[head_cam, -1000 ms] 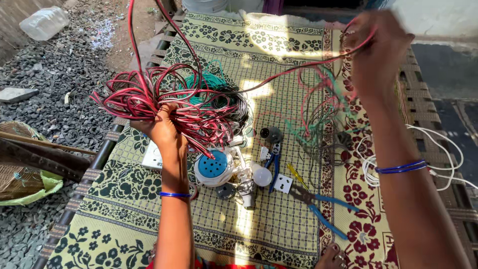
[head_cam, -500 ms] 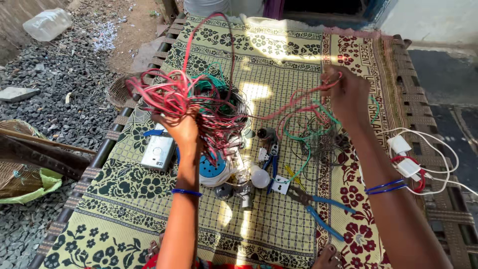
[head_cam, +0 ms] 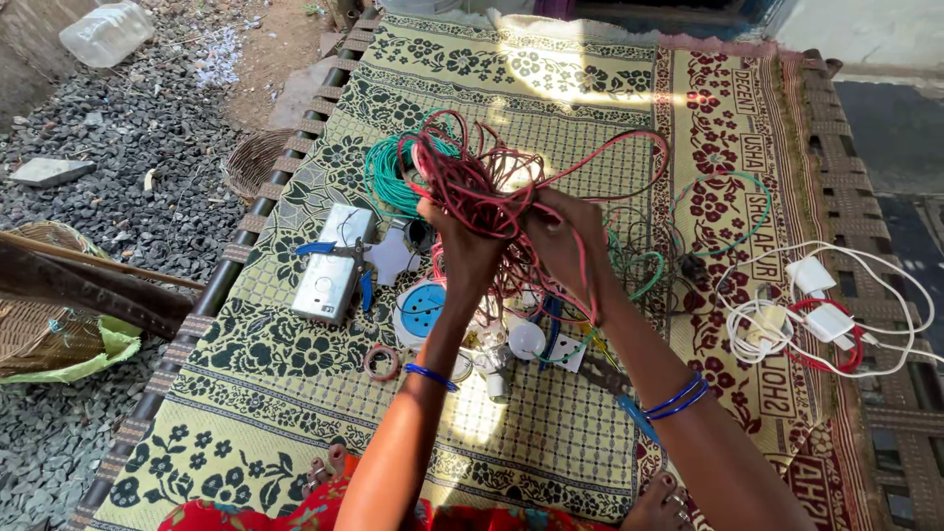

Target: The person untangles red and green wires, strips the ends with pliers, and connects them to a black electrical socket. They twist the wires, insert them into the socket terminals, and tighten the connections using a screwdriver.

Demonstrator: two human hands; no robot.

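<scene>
Seen from above, looking down on a woven cot covered by a patterned yellow and black mat (head_cam: 295, 393). Both hands now close together at mid-scene, where a moment ago the right one was stretched far up and to the right, drawing a strand out long. Left hand (head_cam: 462, 241) in a clenched grip around a tangled bundle of thin red plastic-coated wire (head_cam: 472, 177), held raised above the mat. Right hand (head_cam: 570, 246) brought in just beside it, fingers closed on red strands of the same bundle. Slack strand now gathered into a loose loop arching to the right; judged as the wire being coiled up, loop by loop. On the mat to the far left of the bundle, a coil of green wire (head_cam: 383, 177). Nearer and left, a silvery rectangular metal box (head_cam: 332, 265) with blue-handled pliers (head_cam: 344, 254) lying across it. Beneath the hands, a round blue and white socket (head_cam: 423, 305). At the right edge, white chargers with tangled white cables (head_cam: 816, 305).
</scene>
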